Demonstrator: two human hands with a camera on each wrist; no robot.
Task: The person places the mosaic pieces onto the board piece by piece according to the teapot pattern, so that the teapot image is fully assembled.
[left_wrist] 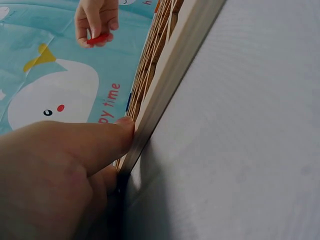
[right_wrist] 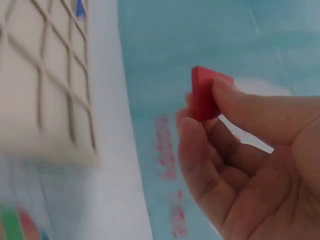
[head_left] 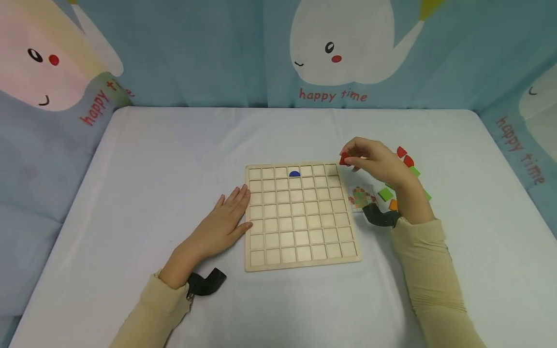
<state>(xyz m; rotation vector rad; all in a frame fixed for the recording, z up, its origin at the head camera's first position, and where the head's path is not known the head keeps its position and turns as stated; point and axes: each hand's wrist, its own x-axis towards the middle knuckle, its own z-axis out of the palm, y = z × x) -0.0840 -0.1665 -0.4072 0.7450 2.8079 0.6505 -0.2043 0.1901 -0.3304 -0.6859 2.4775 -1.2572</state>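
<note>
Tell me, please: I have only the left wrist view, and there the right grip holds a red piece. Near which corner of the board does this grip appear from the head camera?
Observer: The right grip, with the red piece, appears by the far right corner of the board; its height I cannot tell.
Operator: Thank you. In which cell lies the blue piece?
Observer: Far row, fourth cell from the left.
Operator: And what lies directly beside the board, on the right?
Observer: A printed card.
</note>
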